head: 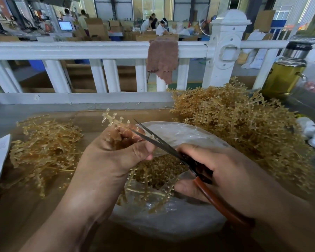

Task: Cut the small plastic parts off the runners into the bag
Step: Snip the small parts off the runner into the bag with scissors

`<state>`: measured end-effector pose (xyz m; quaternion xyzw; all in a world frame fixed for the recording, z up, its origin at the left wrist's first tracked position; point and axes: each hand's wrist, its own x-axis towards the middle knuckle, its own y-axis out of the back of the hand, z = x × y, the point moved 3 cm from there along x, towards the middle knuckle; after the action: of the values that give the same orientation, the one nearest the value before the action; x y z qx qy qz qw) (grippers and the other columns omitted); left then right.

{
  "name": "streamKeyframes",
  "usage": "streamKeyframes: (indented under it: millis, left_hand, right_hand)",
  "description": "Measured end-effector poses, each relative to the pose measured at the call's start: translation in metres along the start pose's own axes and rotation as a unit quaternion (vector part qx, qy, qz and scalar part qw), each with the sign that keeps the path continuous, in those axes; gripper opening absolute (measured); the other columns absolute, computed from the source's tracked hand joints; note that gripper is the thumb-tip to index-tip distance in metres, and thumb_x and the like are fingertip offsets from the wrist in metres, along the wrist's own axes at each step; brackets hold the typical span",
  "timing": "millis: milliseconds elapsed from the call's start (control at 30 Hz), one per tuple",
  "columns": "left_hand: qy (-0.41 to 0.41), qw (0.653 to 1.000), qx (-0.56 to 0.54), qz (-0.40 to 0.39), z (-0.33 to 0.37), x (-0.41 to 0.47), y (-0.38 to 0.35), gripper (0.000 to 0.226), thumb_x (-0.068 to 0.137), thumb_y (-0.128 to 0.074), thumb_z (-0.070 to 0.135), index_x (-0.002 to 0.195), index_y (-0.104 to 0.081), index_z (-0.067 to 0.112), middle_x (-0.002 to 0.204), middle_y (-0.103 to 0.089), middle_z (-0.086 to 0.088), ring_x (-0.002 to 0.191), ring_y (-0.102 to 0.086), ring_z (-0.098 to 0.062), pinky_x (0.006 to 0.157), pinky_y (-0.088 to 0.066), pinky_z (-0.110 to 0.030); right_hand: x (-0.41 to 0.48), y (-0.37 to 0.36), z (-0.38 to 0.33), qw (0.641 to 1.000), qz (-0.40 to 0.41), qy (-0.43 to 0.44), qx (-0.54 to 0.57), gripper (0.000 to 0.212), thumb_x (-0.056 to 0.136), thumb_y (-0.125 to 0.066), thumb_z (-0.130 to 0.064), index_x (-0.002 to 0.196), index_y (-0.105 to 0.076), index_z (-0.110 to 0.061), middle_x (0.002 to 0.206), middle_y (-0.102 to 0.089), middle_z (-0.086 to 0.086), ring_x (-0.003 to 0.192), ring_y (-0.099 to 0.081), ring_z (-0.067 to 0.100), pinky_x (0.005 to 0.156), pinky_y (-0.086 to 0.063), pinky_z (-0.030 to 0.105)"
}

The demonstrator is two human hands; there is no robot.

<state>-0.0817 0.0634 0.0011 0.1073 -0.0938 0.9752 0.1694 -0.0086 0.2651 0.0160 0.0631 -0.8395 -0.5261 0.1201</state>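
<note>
amber plastic runner (pixel 115 120) sticks out of my left hand (pixel 115 153), whose fingers are curled round it. its long axis points up and away to the left, above the clear bag (pixel 180 131). my right hand (pixel 216 170) grips the scissors (pixel 158 140), blades parted and aimed up-left at the runner (a pale bit sits on the lower blade). loose small parts (pixel 158 166) lie in the bag. a flat pile of runners (pixel 44 148) lies left; a taller tangled heap (pixel 235 124) crowds the bag's right edge.
</note>
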Motion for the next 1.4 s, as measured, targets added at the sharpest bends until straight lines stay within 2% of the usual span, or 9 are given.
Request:
streamKeyframes:
  millis: [200,333,467,700,833,1133,1267,1400]
  left_hand:
    - [-0.006,1.0,0.028,-0.004,-0.0022,-0.0004,0.0018,0.028,0.066,-0.088,0.038,0.085,-0.078,0.021,0.081,-0.075,-0.003,0.078,-0.072,-0.019,0.071,-0.057,-0.026]
    - [-0.012,0.999,0.033,-0.02,-0.0012,-0.0005,0.0006,0.024,0.069,-0.087,0.036,0.085,-0.077,0.021,0.081,-0.074,-0.003,0.081,-0.071,-0.022,0.078,-0.055,-0.034]
    - [-0.011,0.999,0.028,-0.019,-0.0008,-0.0006,0.0,0.025,0.066,-0.087,0.035,0.085,-0.076,0.022,0.082,-0.073,-0.003,0.078,-0.07,-0.018,0.074,-0.055,-0.03]
    - [-0.013,0.999,0.027,-0.025,-0.0011,-0.0009,-0.0003,0.024,0.067,-0.087,0.034,0.085,-0.076,0.022,0.084,-0.074,-0.005,0.08,-0.07,-0.02,0.075,-0.056,-0.03]
    - [-0.014,1.0,0.017,-0.021,-0.0013,-0.0012,-0.0008,0.025,0.066,-0.087,0.033,0.086,-0.077,0.022,0.084,-0.075,-0.003,0.078,-0.071,-0.016,0.07,-0.057,-0.024]
    - [-0.007,1.0,0.009,-0.022,-0.0021,-0.0002,-0.0015,0.023,0.067,-0.088,0.033,0.082,-0.076,0.02,0.08,-0.072,-0.005,0.076,-0.07,-0.017,0.071,-0.056,-0.022]
    - [0.003,1.0,-0.006,-0.014,-0.0029,-0.0003,-0.0012,0.026,0.064,-0.089,0.033,0.081,-0.075,0.02,0.079,-0.071,-0.006,0.074,-0.068,-0.017,0.07,-0.056,-0.024]
    - [0.008,1.0,-0.011,-0.009,-0.0027,-0.0003,-0.0016,0.025,0.063,-0.089,0.031,0.08,-0.075,0.02,0.077,-0.071,-0.006,0.073,-0.069,-0.017,0.069,-0.057,-0.025]
  right_hand:
    - [-0.0011,0.0004,-0.0006,1.0,0.007,0.007,-0.005,0.063,0.078,-0.045,-0.085,0.129,-0.045,-0.049,0.086,-0.06,-0.02,0.08,-0.059,0.001,0.059,-0.046,0.021]
    - [-0.001,0.0005,-0.0007,1.0,0.015,0.01,-0.011,0.066,0.077,-0.045,-0.086,0.134,-0.042,-0.05,0.087,-0.06,-0.02,0.08,-0.059,0.001,0.061,-0.048,0.023]
    - [-0.001,0.0012,-0.0004,1.0,0.024,0.013,-0.011,0.066,0.076,-0.044,-0.086,0.132,-0.045,-0.049,0.084,-0.059,-0.02,0.079,-0.059,0.003,0.063,-0.048,0.027]
    - [-0.0011,0.0032,-0.0014,0.999,0.037,0.027,-0.01,0.061,0.079,-0.047,-0.082,0.128,-0.05,-0.045,0.075,-0.058,-0.017,0.07,-0.058,0.006,0.056,-0.049,0.033]
    - [-0.0012,0.004,-0.0012,0.998,0.049,0.028,-0.003,0.062,0.077,-0.048,-0.082,0.126,-0.05,-0.044,0.076,-0.06,-0.016,0.07,-0.06,0.007,0.058,-0.05,0.035]
    - [-0.0009,0.0047,-0.0011,0.999,0.045,0.022,-0.007,0.06,0.079,-0.046,-0.078,0.111,-0.06,-0.03,0.073,-0.057,-0.015,0.065,-0.058,0.009,0.051,-0.045,0.028]
    - [-0.0008,0.0031,-0.0011,0.999,0.047,0.026,0.006,0.055,0.082,-0.047,-0.075,0.11,-0.061,-0.03,0.07,-0.058,-0.012,0.064,-0.059,0.011,0.05,-0.047,0.032]
    - [-0.0001,0.002,-0.0011,0.998,0.048,0.031,0.015,0.049,0.083,-0.05,-0.073,0.109,-0.061,-0.033,0.069,-0.057,-0.012,0.063,-0.059,0.011,0.048,-0.044,0.028]
